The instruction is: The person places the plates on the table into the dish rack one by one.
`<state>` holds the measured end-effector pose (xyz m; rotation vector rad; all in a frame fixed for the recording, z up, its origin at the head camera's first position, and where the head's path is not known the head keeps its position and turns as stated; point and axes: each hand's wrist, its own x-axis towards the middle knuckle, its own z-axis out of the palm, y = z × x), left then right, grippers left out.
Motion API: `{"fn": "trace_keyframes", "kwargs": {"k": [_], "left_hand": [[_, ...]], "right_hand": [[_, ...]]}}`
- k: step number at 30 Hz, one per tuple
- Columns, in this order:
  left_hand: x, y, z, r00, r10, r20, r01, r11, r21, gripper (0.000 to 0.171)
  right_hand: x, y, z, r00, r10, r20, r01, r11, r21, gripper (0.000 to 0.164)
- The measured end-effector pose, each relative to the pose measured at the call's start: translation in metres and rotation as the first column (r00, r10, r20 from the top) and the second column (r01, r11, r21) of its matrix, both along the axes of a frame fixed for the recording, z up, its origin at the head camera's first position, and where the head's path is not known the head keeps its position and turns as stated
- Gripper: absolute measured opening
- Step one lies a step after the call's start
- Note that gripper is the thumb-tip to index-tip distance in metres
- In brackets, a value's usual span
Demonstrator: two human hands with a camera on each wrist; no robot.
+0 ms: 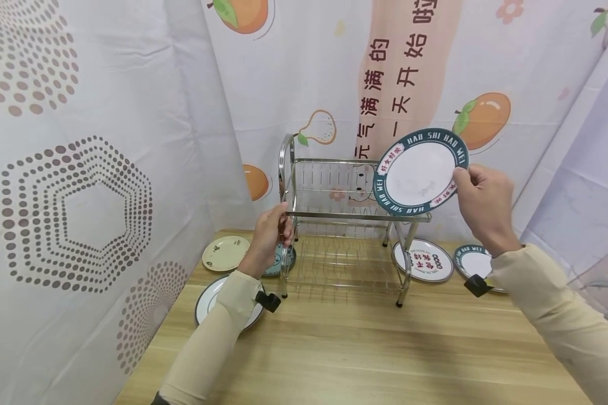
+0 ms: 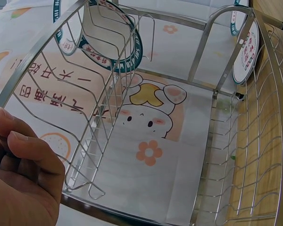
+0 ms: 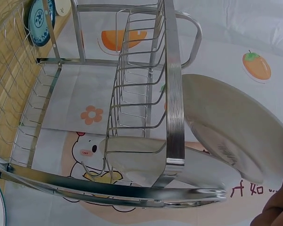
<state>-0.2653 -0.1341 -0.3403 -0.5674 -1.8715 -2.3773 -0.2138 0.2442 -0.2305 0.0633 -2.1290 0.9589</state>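
Observation:
My right hand [image 1: 486, 205] pinches the edge of a white plate with a green lettered rim [image 1: 418, 171], thumb on its face. The plate is held tilted over the right end of a two-tier metal dish rack [image 1: 354, 215]. In the left wrist view a second green-rimmed plate [image 2: 101, 30] stands among the wires of the upper tier; the held plate hides it in the head view. My left hand [image 1: 269, 233] grips the rack's left side frame at the front corner, its fingers curled.
Left of the rack lie a cream plate [image 1: 225, 253], a teal plate [image 1: 275, 269] and a dark-rimmed white plate [image 1: 208, 298]. To its right are a plate with red characters [image 1: 428, 261] and another green-rimmed plate [image 1: 473, 262]. A printed curtain [image 1: 309, 67] hangs behind the wooden table [image 1: 344, 349].

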Motion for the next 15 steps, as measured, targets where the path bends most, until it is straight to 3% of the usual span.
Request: {"fn": "trace_keyframes", "kwargs": {"k": [7, 15], "left_hand": [[0.001, 0.000, 0.001, 1.000, -0.004, 0.010, 0.005, 1.000, -0.006, 0.053], [0.001, 0.000, 0.002, 1.000, 0.003, 0.017, -0.003, 1.000, 0.002, 0.052]], "right_hand": [[-0.008, -0.009, 0.001, 0.996, -0.034, -0.085, 0.040, 0.997, 0.068, 0.043], [-0.015, -0.019, -0.002, 0.971, -0.040, -0.234, 0.089, 0.975, 0.201, 0.043]]}}
